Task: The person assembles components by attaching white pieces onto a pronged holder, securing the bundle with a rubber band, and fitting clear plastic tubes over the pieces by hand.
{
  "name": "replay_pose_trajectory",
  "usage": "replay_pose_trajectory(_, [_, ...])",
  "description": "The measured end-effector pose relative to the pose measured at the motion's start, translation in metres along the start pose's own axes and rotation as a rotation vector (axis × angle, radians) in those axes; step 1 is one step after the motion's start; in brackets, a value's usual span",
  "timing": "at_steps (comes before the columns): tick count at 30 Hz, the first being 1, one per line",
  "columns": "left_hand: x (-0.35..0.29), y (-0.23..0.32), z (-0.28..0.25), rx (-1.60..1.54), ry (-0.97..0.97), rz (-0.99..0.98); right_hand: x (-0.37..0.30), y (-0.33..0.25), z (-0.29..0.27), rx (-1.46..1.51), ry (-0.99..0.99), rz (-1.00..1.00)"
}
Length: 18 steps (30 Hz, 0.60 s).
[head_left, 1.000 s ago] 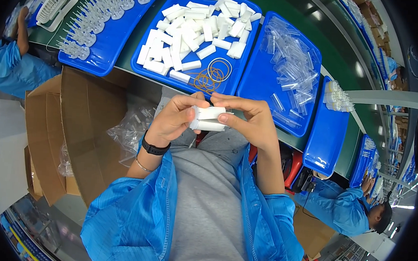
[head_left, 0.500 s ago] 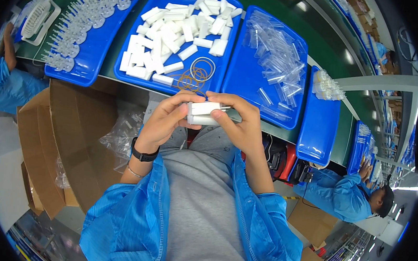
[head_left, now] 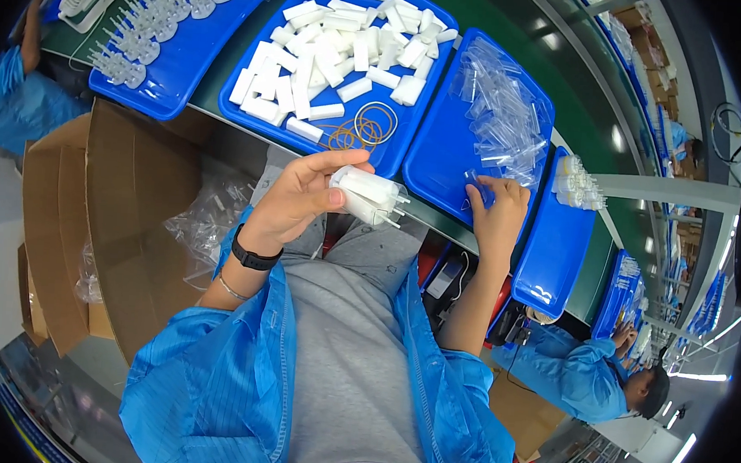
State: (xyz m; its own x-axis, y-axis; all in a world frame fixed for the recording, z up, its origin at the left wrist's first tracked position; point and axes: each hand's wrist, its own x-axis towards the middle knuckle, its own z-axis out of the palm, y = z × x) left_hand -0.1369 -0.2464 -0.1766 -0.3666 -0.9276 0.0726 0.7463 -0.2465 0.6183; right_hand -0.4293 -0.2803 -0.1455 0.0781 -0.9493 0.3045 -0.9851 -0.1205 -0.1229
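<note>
My left hand is closed around a white part made of several white blocks set side by side on a clear base, with thin pale prongs sticking out at its right end. Off to the right, my right hand reaches over the near edge of a blue tray of clear plastic tubes. Its thumb and fingertips are closed on a clear tube, which the fingers partly hide.
A blue tray of white blocks and tan rubber bands lies ahead. Further left, another tray carries clear pronged pieces; one at right bears white parts. A cardboard box stands at left; co-workers sit both sides.
My right hand has let go of the white part and moved right to the tubes. The left hand still holds the part, now tilted with its prongs in view.
</note>
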Motion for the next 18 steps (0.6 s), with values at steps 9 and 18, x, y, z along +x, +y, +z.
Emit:
replay_pose_trajectory(9, [-0.003,0.002,0.001,-0.06,0.052,-0.033,0.004,-0.064,-0.036,0.962,-0.047,-0.113])
replay_pose_trajectory(18, [-0.006,0.009,0.007,0.035,0.079,-0.02,0.004,-0.091,-0.063,0.899,-0.104,-0.284])
